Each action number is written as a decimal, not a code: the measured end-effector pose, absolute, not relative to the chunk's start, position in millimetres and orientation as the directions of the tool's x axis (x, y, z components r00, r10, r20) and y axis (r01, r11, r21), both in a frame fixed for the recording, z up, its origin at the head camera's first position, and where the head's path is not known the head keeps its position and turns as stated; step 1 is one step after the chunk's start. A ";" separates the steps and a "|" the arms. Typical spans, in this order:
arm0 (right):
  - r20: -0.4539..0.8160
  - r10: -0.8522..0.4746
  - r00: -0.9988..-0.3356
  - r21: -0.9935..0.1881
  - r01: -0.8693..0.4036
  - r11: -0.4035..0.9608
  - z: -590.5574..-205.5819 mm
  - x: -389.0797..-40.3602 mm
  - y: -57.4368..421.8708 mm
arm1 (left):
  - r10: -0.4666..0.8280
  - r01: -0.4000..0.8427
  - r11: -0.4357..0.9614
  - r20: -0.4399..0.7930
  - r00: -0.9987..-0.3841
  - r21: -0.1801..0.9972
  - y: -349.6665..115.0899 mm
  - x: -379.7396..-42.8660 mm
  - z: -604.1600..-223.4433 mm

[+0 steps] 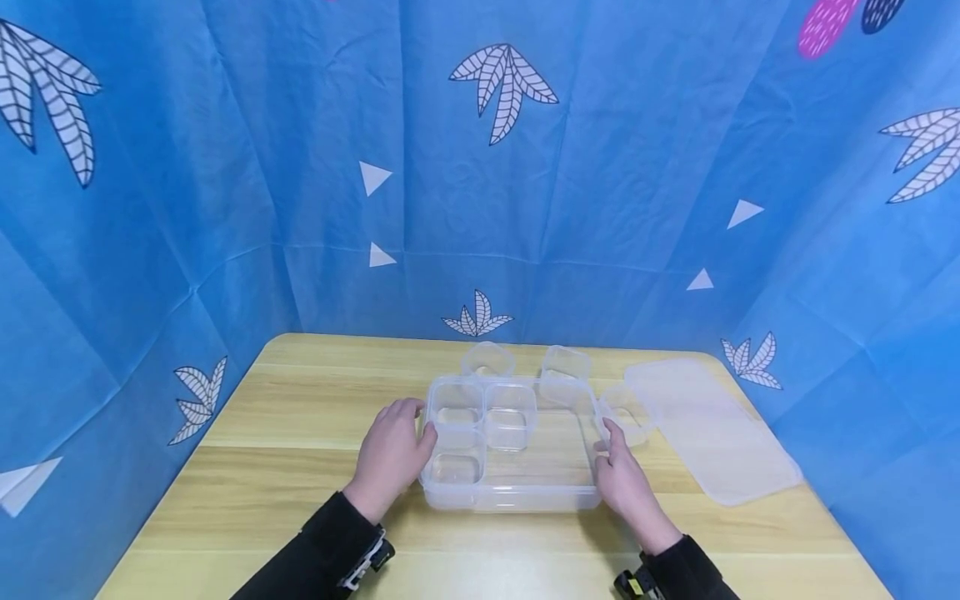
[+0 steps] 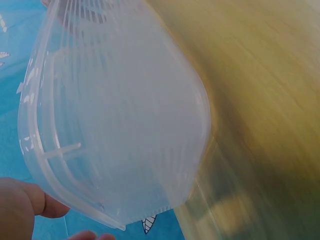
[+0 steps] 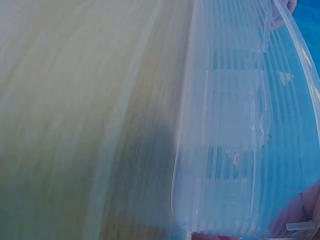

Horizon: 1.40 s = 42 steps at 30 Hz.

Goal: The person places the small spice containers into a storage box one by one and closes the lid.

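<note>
A large clear plastic storage box [image 1: 536, 500] sits between both hands, over the middle of the table. Inside it, a small clear bin [image 1: 456, 404] stands at the back left, another bin [image 1: 510, 417] beside it, and a third bin [image 1: 455, 468] at the front left. My left hand [image 1: 393, 454] grips the box's left side, thumb at the rim. On the opposite side my right hand [image 1: 626, 483] holds the right wall, with its thumb along the rim. Close up, the left wrist view shows the ribbed box wall [image 2: 140, 110] with fingers around its corner.
Behind the box stand two more small clear bins, one round-cornered bin [image 1: 487, 360] and one squarer bin [image 1: 567, 362]. A further bin [image 1: 628, 417] is at its right. Flat on the right of the wooden table [image 1: 300, 467] lies a translucent lid [image 1: 712, 437]. Blue cloth [image 1: 480, 208] surrounds the table's back and sides.
</note>
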State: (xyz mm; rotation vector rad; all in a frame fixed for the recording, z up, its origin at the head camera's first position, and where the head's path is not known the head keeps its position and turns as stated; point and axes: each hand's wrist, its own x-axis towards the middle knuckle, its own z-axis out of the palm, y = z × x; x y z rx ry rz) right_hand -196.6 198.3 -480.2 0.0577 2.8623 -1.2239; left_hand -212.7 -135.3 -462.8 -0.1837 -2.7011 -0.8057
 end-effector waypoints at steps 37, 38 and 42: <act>-0.055 0.027 -0.998 -0.720 0.058 0.692 -482.3 -196.7 198.1 | -0.050 0.139 0.770 0.276 -0.960 0.623 -121.9 -208.0 -483.7; -0.055 0.027 -0.998 -0.720 0.058 0.692 -482.2 -196.9 198.2 | -0.052 0.135 0.766 0.271 -0.961 0.628 -121.8 -207.9 -483.4; -0.048 0.023 -0.999 -0.714 0.051 0.698 -481.6 -197.4 198.5 | -0.055 0.128 0.765 0.262 -0.964 0.631 -120.7 -207.4 -482.2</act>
